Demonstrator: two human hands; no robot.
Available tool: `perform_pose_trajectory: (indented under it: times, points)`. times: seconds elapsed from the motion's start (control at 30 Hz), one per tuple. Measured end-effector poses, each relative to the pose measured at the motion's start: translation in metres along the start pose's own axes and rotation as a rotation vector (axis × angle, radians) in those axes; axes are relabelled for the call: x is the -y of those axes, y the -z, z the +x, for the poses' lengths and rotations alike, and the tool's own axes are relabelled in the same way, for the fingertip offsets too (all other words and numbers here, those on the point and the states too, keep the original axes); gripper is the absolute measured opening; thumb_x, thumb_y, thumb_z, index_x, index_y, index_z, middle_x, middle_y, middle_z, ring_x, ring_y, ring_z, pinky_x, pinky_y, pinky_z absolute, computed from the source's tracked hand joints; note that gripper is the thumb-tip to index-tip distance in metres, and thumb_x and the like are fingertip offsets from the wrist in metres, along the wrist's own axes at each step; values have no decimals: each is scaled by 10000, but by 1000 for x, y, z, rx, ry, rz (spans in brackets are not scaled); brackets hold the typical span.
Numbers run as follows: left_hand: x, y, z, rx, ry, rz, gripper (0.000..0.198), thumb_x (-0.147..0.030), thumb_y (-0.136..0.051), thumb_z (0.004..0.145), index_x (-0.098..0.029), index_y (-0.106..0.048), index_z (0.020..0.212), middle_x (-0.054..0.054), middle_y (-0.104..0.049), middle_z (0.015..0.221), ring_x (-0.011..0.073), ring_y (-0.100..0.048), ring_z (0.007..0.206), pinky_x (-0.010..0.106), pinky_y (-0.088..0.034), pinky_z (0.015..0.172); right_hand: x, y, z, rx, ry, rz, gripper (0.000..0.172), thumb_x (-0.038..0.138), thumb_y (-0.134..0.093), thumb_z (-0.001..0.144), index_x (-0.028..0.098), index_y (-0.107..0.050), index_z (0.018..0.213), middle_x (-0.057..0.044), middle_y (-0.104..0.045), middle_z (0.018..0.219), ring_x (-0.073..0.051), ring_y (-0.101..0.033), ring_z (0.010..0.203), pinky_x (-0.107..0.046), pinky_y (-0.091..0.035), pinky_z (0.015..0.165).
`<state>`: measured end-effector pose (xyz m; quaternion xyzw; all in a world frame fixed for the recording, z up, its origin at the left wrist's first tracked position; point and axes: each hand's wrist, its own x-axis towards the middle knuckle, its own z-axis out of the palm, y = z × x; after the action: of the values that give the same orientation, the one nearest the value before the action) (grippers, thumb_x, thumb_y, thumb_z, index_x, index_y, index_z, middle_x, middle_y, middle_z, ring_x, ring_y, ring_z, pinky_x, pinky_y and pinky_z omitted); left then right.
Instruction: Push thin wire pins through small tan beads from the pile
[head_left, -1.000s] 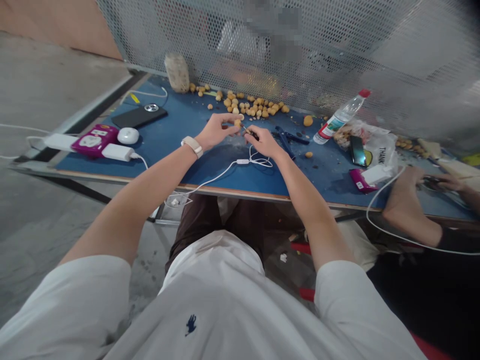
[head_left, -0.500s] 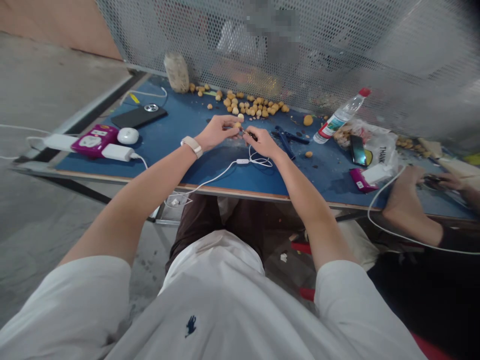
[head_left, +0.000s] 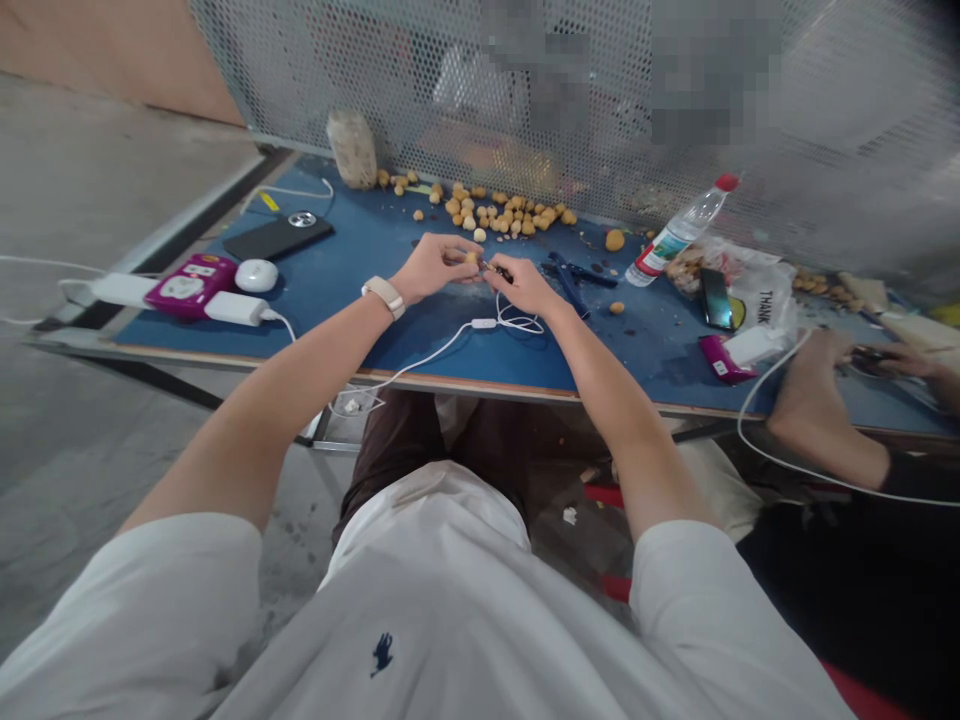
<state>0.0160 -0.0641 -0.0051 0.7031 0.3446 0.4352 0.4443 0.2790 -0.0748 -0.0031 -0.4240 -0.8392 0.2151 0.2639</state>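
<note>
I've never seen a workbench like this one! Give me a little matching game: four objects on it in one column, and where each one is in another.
Objects:
1. Beige wristband
2. Plastic water bottle
3. Round white case
4. Blue-handled pliers

Places:
A. Lying on its side, red cap pointing toward the metal mesh
B. Around the left wrist
C. Beside the magenta socket
D. On the blue tabletop, just past the right hand

Pairs: 1-B, 2-A, 3-C, 4-D
</note>
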Motion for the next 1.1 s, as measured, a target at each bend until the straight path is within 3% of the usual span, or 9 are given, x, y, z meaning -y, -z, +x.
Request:
perform_pose_trajectory:
  times: [0.23,0.47,0.6,0.9,1.1]
  points:
    - [-7,0,-4,27,-40,31,413,-378,-1085,1006,-184,-897,1317,111,-899,1015,325,-939,1114,524,-837,1097,3,0,1,12,-9,-7,872,1160,-541,1107,307,-691,1011,-93,-813,929,-322,-697,904,-478,-583,936]
    - [2,3,-1,11,-41,36,358,-262,-1103,918,-183,-890,1195,106,-899,1014,355,-952,1159,512,-836,1079,-8,-1,6,2,91,9,862,1130,-492,1156,297,-642,992,-66,-776,871,-276,-636,836,-429,-548,885]
    - [5,3,0,-19,-12,34,380,-233,-1129,887,-177,-880,1168,98,-901,986,346,-957,1076,518,-840,1056,-17,-3,8,28,161,13,828,1075,-493,1199,283,-644,1012,-53,-750,860,-251,-606,802,-409,-499,840]
    - [9,5,1,-6,-32,12,426,-261,-1139,850,-173,-888,1183,89,-904,972,320,-940,994,523,-840,1018,-16,-3,6,49,158,10,707,937,-561,1250,268,-663,1045,-68,-785,881,-252,-628,814,-386,-475,818]
    - [19,11,7,18,-53,70,432,-271,-1114,842,-183,-915,1216,145,-961,1149,350,-939,1177,513,-807,1116,-17,-3,7,55,136,3,647,874,-596,1256,266,-667,1047,-68,-797,872,-258,-649,813,-392,-489,833]
